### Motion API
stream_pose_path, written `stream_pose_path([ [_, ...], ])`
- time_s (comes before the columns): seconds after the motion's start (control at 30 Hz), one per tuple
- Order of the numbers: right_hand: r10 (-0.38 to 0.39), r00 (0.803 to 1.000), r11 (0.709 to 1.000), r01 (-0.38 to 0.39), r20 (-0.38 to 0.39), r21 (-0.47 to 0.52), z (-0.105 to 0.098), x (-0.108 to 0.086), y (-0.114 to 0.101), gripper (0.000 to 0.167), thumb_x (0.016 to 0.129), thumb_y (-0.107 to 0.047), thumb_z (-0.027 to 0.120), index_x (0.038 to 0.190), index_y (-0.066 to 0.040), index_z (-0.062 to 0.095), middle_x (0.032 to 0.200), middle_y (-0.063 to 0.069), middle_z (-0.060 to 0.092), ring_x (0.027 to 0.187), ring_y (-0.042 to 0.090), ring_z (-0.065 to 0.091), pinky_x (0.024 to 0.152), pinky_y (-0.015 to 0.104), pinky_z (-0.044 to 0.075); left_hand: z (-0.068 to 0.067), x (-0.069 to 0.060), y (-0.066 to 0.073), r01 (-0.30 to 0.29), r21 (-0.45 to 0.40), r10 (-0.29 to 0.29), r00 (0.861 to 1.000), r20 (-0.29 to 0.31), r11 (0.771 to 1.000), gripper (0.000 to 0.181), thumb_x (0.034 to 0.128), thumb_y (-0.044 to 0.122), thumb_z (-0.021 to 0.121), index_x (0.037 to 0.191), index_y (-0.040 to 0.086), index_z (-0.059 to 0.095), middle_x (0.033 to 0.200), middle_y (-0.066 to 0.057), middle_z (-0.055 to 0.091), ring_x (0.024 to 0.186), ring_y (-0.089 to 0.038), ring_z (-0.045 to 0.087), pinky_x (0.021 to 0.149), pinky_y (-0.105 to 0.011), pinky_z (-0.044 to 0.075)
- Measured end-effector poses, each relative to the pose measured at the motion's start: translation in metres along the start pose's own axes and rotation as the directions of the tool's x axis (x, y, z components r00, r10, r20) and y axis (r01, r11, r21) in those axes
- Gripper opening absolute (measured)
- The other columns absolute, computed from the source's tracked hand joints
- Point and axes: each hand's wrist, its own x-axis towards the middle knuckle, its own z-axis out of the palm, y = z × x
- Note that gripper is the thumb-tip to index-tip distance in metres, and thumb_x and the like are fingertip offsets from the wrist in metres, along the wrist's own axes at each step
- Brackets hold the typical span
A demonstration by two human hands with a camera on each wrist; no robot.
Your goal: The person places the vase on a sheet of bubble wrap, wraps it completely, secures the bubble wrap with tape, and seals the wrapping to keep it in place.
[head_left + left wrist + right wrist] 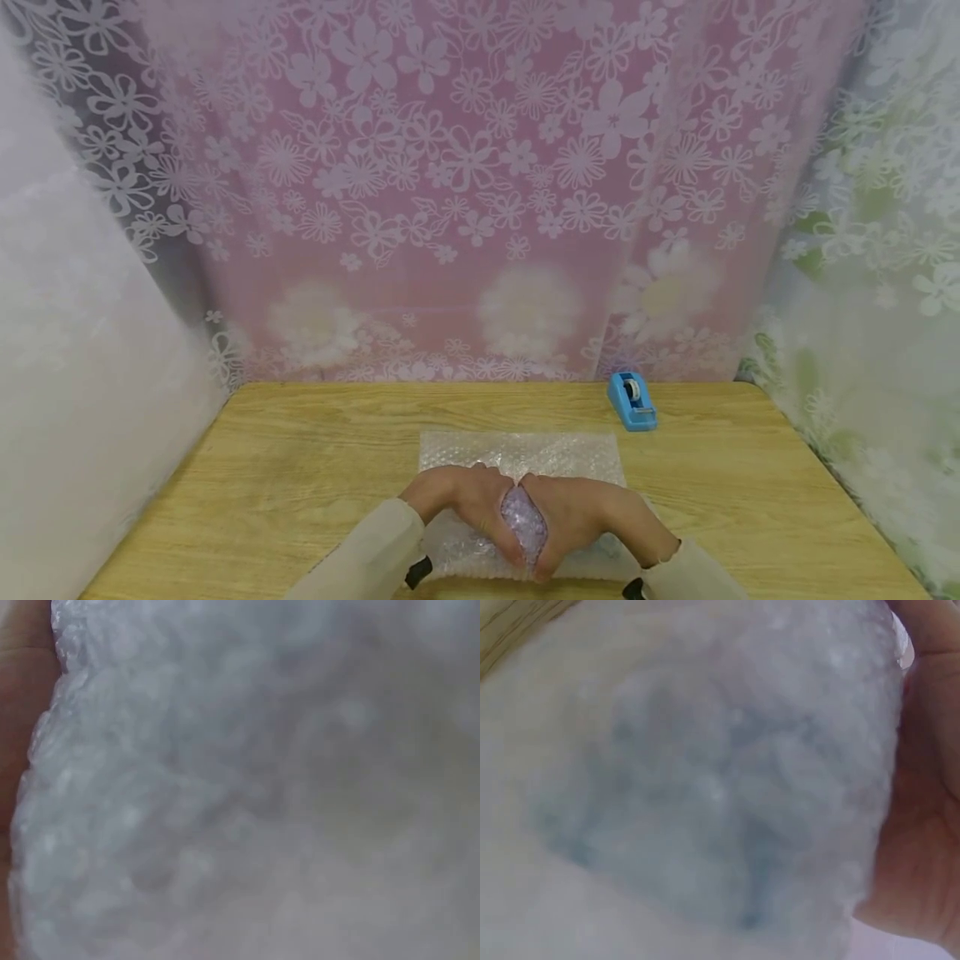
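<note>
A sheet of clear bubble wrap (555, 446) lies on the wooden table, in the head view at the lower middle. Over it, my left hand (472, 502) and right hand (576, 510) come together, thumbs near the body, gripping a raised, wrapped part of the sheet. Between the hands shows a pale purple patch (523, 525) under the plastic; what it is cannot be told. Bubble wrap (135, 795) fills the left wrist view, blurred, beside the palm. Through the wrap (705, 772) in the right wrist view, faint teal markings show. Most fingertips are hidden.
A blue tape dispenser (632, 402) with a roll in it stands near the table's back edge, right of the bubble wrap. Flowered curtains (480, 208) hang behind the wooden table (315, 450) and along both sides.
</note>
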Motion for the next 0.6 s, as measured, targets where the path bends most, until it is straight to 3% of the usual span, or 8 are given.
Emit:
stream_pose_path([
  [0.1, 0.003, 1.0, 1.0, -0.003, 0.01, 0.004, -0.001, 0.0, -0.002, 0.059, 0.063, -0.031, 0.087, 0.107, -0.019, 0.049, 0.094, -0.013, 0.05, 0.081, 0.002, 0.051, 0.074, 0.022, 0.046, 0.0, -0.001, 0.0, -0.039, -0.106, 0.043, 0.999, 0.032, 0.994, 0.048, 0.0734, 0.04, 0.078, 0.115, 0.025, 0.06, 0.091, 0.014, 0.059, 0.083, -0.005, 0.056, 0.076, -0.024, 0.047],
  [0.2, 0.004, 1.0, 1.0, -0.004, 0.016, 0.002, -0.001, 0.0, -0.003, 0.058, 0.064, -0.031, 0.087, 0.107, -0.018, 0.049, 0.094, -0.013, 0.05, 0.08, 0.002, 0.052, 0.073, 0.022, 0.046, 0.001, -0.003, -0.001, -0.057, -0.233, 0.072, 0.996, 0.057, 0.971, 0.044, 0.0746, 0.032, 0.079, 0.113, 0.022, 0.06, 0.092, 0.015, 0.06, 0.083, -0.003, 0.057, 0.077, -0.022, 0.046],
  [0.27, 0.009, 1.0, 1.0, -0.008, 0.015, -0.012, -0.001, 0.0, -0.002, 0.059, 0.064, -0.031, 0.087, 0.107, -0.017, 0.049, 0.093, -0.013, 0.05, 0.08, 0.002, 0.052, 0.073, 0.022, 0.046, 0.001, -0.004, 0.0, -0.057, -0.254, 0.073, 0.996, 0.055, 0.966, 0.043, 0.0744, 0.032, 0.08, 0.112, 0.021, 0.06, 0.091, 0.015, 0.06, 0.082, -0.003, 0.057, 0.077, -0.022, 0.046],
  [0.37, 0.033, 0.999, 0.998, -0.033, 0.013, -0.046, -0.001, 0.001, -0.002, 0.062, 0.063, -0.033, 0.087, 0.109, -0.016, 0.048, 0.094, -0.012, 0.05, 0.081, 0.002, 0.051, 0.074, 0.023, 0.046, 0.001, -0.006, 0.0, -0.032, -0.205, 0.037, 0.999, 0.021, 0.978, 0.048, 0.073, 0.036, 0.081, 0.112, 0.019, 0.059, 0.091, 0.013, 0.06, 0.082, -0.005, 0.057, 0.075, -0.023, 0.047],
  [0.5, 0.075, 0.997, 0.994, -0.073, 0.024, -0.08, -0.002, 0.003, -0.004, 0.068, 0.063, -0.036, 0.086, 0.113, -0.013, 0.046, 0.097, -0.011, 0.05, 0.085, 0.003, 0.051, 0.077, 0.025, 0.047, 0.002, -0.009, 0.001, 0.026, -0.083, -0.03, 0.998, -0.057, 0.996, 0.072, 0.0694, 0.046, 0.082, 0.123, 0.01, 0.05, 0.101, 0.006, 0.06, 0.09, -0.007, 0.057, 0.079, -0.025, 0.047],
  [0.6, 0.097, 0.995, 0.992, -0.094, 0.028, -0.09, -0.002, 0.003, -0.004, 0.07, 0.062, -0.037, 0.086, 0.114, -0.012, 0.047, 0.098, -0.01, 0.05, 0.086, 0.003, 0.051, 0.078, 0.026, 0.047, 0.004, -0.01, 0.001, 0.033, -0.025, -0.035, 0.993, -0.113, 0.999, 0.079, 0.0665, 0.052, 0.082, 0.123, 0.009, 0.047, 0.1, 0.004, 0.059, 0.087, -0.007, 0.057, 0.077, -0.024, 0.047],
])
